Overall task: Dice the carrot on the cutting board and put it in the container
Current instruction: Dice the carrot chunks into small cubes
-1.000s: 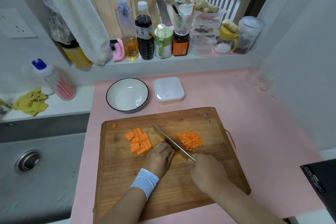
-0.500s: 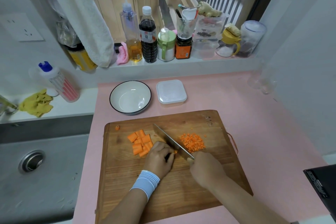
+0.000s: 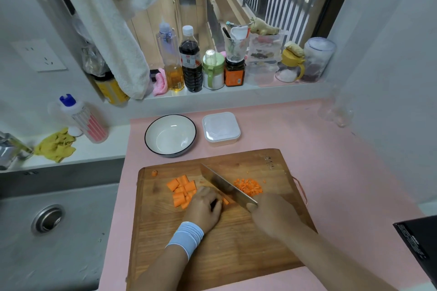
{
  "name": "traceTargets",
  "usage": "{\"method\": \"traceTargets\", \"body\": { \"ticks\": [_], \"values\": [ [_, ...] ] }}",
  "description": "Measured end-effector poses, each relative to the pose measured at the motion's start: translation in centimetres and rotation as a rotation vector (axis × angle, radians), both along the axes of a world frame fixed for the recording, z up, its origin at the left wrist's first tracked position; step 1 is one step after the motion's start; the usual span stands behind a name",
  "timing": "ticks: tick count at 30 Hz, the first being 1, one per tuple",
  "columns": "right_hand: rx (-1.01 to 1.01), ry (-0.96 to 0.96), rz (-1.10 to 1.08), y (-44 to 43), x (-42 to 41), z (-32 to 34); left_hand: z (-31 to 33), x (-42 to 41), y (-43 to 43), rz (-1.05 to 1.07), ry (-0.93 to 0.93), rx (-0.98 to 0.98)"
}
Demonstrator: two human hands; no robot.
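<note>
Hands: right hand (image 3: 272, 215) grips the knife (image 3: 227, 186); left hand's (image 3: 204, 208) fingers curl on a carrot piece (image 3: 225, 201), pinning it to the cutting board (image 3: 212, 255).
Risk: blade beside those fingers — a rolling piece could mean a nick.
Carrot count: two heaps on the board — chunks (image 3: 182, 190) left, dice (image 3: 248, 186) right; one stray bit (image 3: 154, 173).
Beyond: one bowl (image 3: 170, 136), one container (image 3: 221, 129), lid on.

Nothing here can be read. The label on the dark bottle (image 3: 190, 61), the orange jar (image 3: 234, 77), the far-right mark on the cutting board (image 3: 268, 161) and the print on the black box (image 3: 417, 245) at the right are all blurred.
</note>
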State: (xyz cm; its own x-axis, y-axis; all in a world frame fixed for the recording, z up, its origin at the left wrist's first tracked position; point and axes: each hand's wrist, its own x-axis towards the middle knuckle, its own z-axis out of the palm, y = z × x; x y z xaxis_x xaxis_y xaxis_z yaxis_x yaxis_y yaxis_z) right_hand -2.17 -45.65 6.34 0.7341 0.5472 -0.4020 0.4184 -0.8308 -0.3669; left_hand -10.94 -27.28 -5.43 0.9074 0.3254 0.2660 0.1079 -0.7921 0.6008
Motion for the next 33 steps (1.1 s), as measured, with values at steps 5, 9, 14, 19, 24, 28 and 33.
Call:
{"method": "traceTargets", "body": {
  "ticks": [5, 9, 14, 19, 24, 28, 33],
  "values": [
    [0.056, -0.201, 0.128, -1.5, 1.2, -0.3, 3.4, 1.3, 4.3, 0.558, -0.079, -0.269],
    [0.066, -0.398, 0.350, -2.6, 2.7, -0.2, 6.5, 3.4, 7.5, 0.503, 0.070, -0.399],
    [0.029, -0.579, 0.500, -2.8, 3.5, -1.0, 8.6, 5.8, 5.2, -0.068, 0.593, -0.463],
    [0.015, -0.573, 0.573, -2.8, 4.0, -1.6, 7.2, 6.3, 3.0, -0.203, 0.717, -0.434],
    [0.038, -0.571, 0.568, -3.2, 4.2, -1.6, 6.4, 6.1, 3.3, -0.048, 0.654, -0.501],
    [-0.016, -0.541, 0.528, -3.7, 4.3, -1.7, 5.9, 5.6, 4.3, 0.101, 0.517, -0.608],
    [-0.042, -0.584, 0.535, -4.0, 4.2, -1.9, 7.1, 7.0, 2.5, -0.071, 0.583, -0.658]
  ]
}}
